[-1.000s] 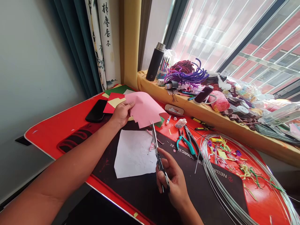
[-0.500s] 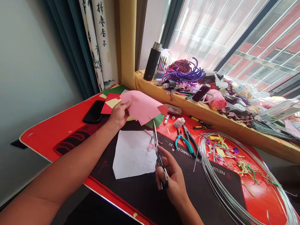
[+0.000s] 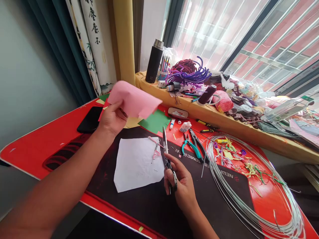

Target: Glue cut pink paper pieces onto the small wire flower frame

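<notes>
My left hand (image 3: 112, 117) is closed on a pink sheet of paper (image 3: 133, 99), held up above the far side of the red table (image 3: 30, 149); the sheet is blurred by motion. My right hand (image 3: 180, 186) grips a pair of scissors (image 3: 166, 155) whose shut blades point away from me over the black mat (image 3: 149, 199). A white sheet (image 3: 136, 164) lies flat on the mat, just left of the scissors. Small pink scraps (image 3: 155, 149) lie on its far corner.
Green paper (image 3: 154, 121) and other coloured sheets lie under the pink one, beside a black phone (image 3: 87, 120). Teal pliers (image 3: 191, 149), a glue bottle (image 3: 185, 126) and a wire coil (image 3: 249, 189) lie to the right. The sill holds a flask (image 3: 152, 61), purple cords (image 3: 189, 73), thread spools.
My left hand has lifted the pink sheet up and to the left, uncovering the green paper beneath. The right hand and scissors have stayed in place; my head has turned slightly.
</notes>
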`<state>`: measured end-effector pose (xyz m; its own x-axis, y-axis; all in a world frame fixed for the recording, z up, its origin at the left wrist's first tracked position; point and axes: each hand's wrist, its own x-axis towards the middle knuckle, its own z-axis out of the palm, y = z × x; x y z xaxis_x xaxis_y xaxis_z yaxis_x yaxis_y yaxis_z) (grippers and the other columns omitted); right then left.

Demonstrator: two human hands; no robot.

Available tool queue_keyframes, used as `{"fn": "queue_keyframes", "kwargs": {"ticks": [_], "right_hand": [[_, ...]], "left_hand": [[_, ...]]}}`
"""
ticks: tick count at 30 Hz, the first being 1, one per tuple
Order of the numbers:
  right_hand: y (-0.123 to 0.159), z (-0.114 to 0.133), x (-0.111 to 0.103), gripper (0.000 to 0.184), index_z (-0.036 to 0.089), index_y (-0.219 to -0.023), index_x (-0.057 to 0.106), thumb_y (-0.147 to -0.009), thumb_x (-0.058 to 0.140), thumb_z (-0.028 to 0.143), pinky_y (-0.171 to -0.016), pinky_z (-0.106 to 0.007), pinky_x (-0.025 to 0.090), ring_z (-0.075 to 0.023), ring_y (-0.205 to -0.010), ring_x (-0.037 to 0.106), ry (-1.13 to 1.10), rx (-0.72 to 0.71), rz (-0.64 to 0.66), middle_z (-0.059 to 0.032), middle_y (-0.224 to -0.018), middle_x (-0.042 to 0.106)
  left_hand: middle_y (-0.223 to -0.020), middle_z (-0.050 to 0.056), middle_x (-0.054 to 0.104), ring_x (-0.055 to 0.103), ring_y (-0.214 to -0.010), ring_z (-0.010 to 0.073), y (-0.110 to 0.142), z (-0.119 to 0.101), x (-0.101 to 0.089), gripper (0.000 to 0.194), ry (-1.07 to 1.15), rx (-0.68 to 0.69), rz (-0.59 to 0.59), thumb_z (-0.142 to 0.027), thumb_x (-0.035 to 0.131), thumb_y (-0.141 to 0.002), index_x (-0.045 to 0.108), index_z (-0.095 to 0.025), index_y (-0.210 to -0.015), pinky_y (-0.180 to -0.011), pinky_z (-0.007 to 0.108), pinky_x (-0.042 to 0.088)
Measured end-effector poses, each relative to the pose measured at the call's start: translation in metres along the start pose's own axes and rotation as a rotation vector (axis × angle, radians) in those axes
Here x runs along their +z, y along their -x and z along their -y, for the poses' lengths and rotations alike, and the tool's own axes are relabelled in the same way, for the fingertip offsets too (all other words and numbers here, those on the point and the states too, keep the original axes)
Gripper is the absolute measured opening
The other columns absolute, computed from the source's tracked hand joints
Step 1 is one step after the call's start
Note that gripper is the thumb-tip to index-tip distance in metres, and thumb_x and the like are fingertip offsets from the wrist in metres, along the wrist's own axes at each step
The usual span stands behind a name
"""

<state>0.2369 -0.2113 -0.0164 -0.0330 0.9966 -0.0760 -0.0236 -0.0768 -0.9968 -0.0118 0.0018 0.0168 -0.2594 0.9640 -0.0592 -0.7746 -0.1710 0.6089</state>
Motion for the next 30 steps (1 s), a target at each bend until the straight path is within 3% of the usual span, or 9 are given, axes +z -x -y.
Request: {"fn": "queue_keyframes", "kwargs": {"ticks": [1, 3, 5, 9, 14, 19, 24, 30], "right_hand": [[0.0, 0.0, 0.001, 0.059, 0.024, -0.146, 0.068, -0.099, 0.073, 0.06, -0.045, -0.023, 0.041, -0.0095, -0.042, 0.048, -0.005, 0.006, 0.006, 0.0088, -0.061, 0.045], [0.0, 0.001, 0.002, 0.06, 0.024, -0.146, 0.068, -0.098, 0.074, 0.06, -0.045, -0.023, 0.042, -0.0099, -0.043, 0.048, -0.011, 0.025, 0.023, 0.0089, -0.061, 0.045], [0.0, 0.001, 0.003, 0.062, 0.024, -0.146, 0.068, -0.097, 0.074, 0.061, -0.044, -0.024, 0.043, -0.0099, -0.043, 0.048, -0.016, 0.038, 0.029, 0.0088, -0.062, 0.045], [0.0, 0.001, 0.003, 0.062, 0.022, -0.145, 0.068, -0.098, 0.074, 0.062, -0.044, -0.023, 0.042, -0.0099, -0.043, 0.048, -0.008, 0.026, 0.014, 0.0086, -0.062, 0.045], [0.0, 0.003, 0.002, 0.064, 0.022, -0.145, 0.067, -0.097, 0.074, 0.063, -0.044, -0.024, 0.042, -0.01, -0.042, 0.049, -0.014, 0.023, -0.004, 0.0086, -0.062, 0.046], [0.0, 0.005, 0.003, 0.063, 0.023, -0.143, 0.068, -0.096, 0.075, 0.064, -0.044, -0.024, 0.042, -0.0093, -0.042, 0.049, -0.041, 0.026, -0.003, 0.0084, -0.065, 0.046], [0.0, 0.007, 0.003, 0.065, 0.022, -0.144, 0.068, -0.095, 0.075, 0.064, -0.044, -0.024, 0.044, -0.0103, -0.042, 0.05, -0.043, 0.042, -0.002, 0.0089, -0.064, 0.045], [-0.001, 0.011, 0.003, 0.067, 0.02, -0.144, 0.068, -0.095, 0.074, 0.065, -0.046, -0.025, 0.044, -0.0098, -0.042, 0.05, -0.039, 0.047, -0.014, 0.0085, -0.065, 0.048]], "left_hand": [[-0.107, 0.003, 0.083, 0.077, -0.095, 0.0158, -0.002, 0.001, -0.002, 0.021, 0.004, 0.002, -0.037, -0.005, 0.067, -0.093, 0.077, -0.021, -0.102, -0.077, 0.02, 0.062], [-0.103, 0.003, 0.082, 0.077, -0.085, 0.0149, -0.005, 0.008, -0.007, 0.025, -0.075, -0.121, -0.131, -0.001, 0.064, -0.092, 0.077, -0.02, -0.103, -0.075, 0.022, 0.065], [-0.096, 0.005, 0.081, 0.076, -0.077, 0.018, -0.006, 0.018, -0.011, 0.028, -0.129, -0.189, -0.173, 0.003, 0.064, -0.087, 0.076, -0.017, -0.103, -0.073, 0.031, 0.068], [-0.093, 0.005, 0.08, 0.077, -0.077, 0.0202, -0.004, 0.03, -0.014, 0.03, -0.212, -0.183, -0.152, 0.003, 0.067, -0.083, 0.075, -0.017, -0.104, -0.078, 0.039, 0.071], [-0.094, 0.007, 0.08, 0.078, -0.08, 0.0237, -0.006, 0.025, -0.015, 0.027, -0.408, -0.162, -0.126, -0.004, 0.075, -0.08, 0.072, -0.017, -0.103, -0.077, 0.042, 0.071], [-0.093, 0.008, 0.079, 0.076, -0.074, 0.0207, -0.021, 0.015, -0.025, 0.01, -0.618, -0.079, -0.113, -0.02, 0.076, -0.09, 0.071, -0.016, -0.098, -0.063, 0.029, 0.065], [-0.073, 0.005, 0.073, 0.064, -0.055, 0.014, -0.031, 0.014, -0.035, 0.008, -0.732, -0.077, -0.12, -0.008, 0.077, -0.081, 0.072, -0.014, -0.083, -0.043, 0.018, 0.05], [-0.079, 0.004, 0.075, 0.069, -0.061, 0.0131, -0.026, 0.015, -0.03, 0.017, -0.638, -0.121, -0.098, 0.0, 0.072, -0.075, 0.069, -0.016, -0.082, -0.056, 0.019, 0.062]]}}
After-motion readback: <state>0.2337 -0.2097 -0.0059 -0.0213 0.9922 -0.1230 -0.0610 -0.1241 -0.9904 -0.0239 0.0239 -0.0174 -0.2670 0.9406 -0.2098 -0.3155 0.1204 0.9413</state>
